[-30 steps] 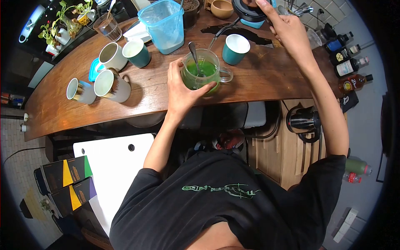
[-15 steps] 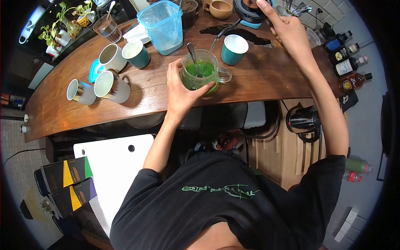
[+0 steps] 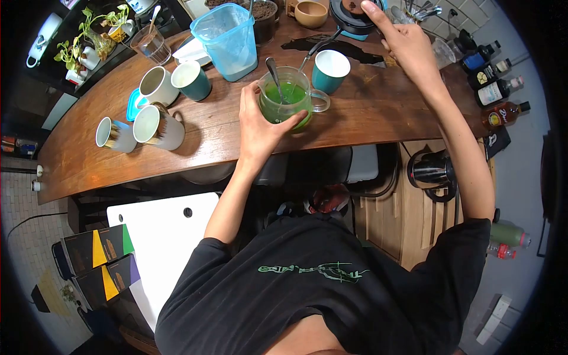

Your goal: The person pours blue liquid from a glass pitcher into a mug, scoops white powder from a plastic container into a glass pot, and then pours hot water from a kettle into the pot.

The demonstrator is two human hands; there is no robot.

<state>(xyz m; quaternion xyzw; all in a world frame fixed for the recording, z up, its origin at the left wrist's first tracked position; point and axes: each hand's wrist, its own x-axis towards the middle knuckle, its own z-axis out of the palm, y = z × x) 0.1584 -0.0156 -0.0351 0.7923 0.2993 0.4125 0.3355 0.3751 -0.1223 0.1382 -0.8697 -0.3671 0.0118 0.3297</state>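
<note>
My left hand (image 3: 262,127) is wrapped round the near left side of a glass jug (image 3: 286,106) of green liquid. A metal spoon (image 3: 274,78) leans inside the jug, whose handle points right. My right hand (image 3: 405,44) reaches to the top edge with its index finger stretched out, touching or just over the brown lid of a black appliance (image 3: 350,18); its other fingers are curled and look empty. Right behind the jug stands a teal cup (image 3: 330,72) with a white inside. A second utensil slants from behind the jug toward the appliance.
Left on the wooden table (image 3: 219,133) stand a blue plastic container (image 3: 228,50), another teal cup (image 3: 193,81) and several pale mugs (image 3: 158,125). A wooden bowl (image 3: 311,15) is at the back. Bottles (image 3: 503,92) line the right side; a kettle (image 3: 431,173) stands below the table edge.
The view has shifted slightly. Green liquid in the jug looks higher against the glass and the jug sits a little differently tilted. Both hands keep nearly the same places.
</note>
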